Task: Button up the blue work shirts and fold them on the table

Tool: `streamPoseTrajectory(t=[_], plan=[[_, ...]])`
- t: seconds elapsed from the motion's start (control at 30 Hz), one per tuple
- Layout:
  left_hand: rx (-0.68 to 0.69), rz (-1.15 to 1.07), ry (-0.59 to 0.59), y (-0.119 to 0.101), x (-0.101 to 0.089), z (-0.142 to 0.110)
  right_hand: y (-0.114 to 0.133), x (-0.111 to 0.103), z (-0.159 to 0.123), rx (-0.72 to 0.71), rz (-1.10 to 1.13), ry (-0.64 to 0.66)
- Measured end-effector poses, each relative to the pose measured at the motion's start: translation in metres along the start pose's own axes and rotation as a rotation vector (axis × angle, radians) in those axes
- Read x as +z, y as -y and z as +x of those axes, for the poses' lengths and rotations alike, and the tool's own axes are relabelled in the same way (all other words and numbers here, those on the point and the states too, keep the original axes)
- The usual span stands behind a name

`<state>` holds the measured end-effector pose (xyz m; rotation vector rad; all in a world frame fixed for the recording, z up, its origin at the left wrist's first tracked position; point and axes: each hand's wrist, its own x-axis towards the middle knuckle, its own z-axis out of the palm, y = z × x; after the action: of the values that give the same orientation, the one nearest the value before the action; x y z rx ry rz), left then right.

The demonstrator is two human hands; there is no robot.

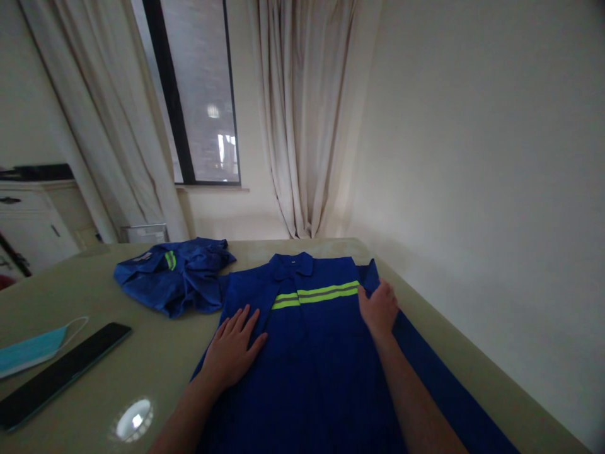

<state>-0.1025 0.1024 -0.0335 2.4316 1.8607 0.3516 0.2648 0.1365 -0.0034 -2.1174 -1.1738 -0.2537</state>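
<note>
Blue shirt (326, 353) is lying front up on the table (155, 353), collar (293, 265) pointing toward the window (203, 94). Yellow-green stripe (326, 292), split by a grey line, is crossing the chest; a fold of blue cloth is covering its left end.

Labels: small pale tag (293, 261) is showing inside the collar, its print too small to read. Second blue garment (189, 277) is lying crumpled, up and left of the shirt, with a short stripe of the same colour and a pale patch (142, 257) showing; any lettering there is blurring out.

Left hand (234, 347) is lying palm down on the left side of the chest, fingers spreading, gripping nothing. Right hand (380, 308) is touching the shirt's right edge beside the stripe's end, just below the shoulder, fingers curling; cannot tell whether it is pinching cloth.

Phone (61, 372) is resting face up at far left, dark and showing no lettering. Blue mask (33, 350) is lying just beyond it, one ear loop trailing onto the table.
</note>
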Motion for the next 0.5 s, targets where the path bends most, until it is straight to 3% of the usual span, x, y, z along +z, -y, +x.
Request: streamPoseTrajectory(t=[0.13,0.27,0.37,0.5], plan=[[-0.005,0.031,0.009,-0.003,0.0,0.0,-0.034,-0.003,0.013,0.113,-0.171,0.137],[0.0,0.037,0.001,-0.002,0.0,0.0,-0.04,-0.001,0.017,0.129,-0.122,0.154],[0.0,0.036,-0.014,-0.001,0.002,0.0,-0.042,0.001,0.025,0.221,0.065,0.038],[-0.004,0.029,-0.002,0.0,0.003,0.0,-0.052,0.004,0.039,0.355,0.493,-0.273]])
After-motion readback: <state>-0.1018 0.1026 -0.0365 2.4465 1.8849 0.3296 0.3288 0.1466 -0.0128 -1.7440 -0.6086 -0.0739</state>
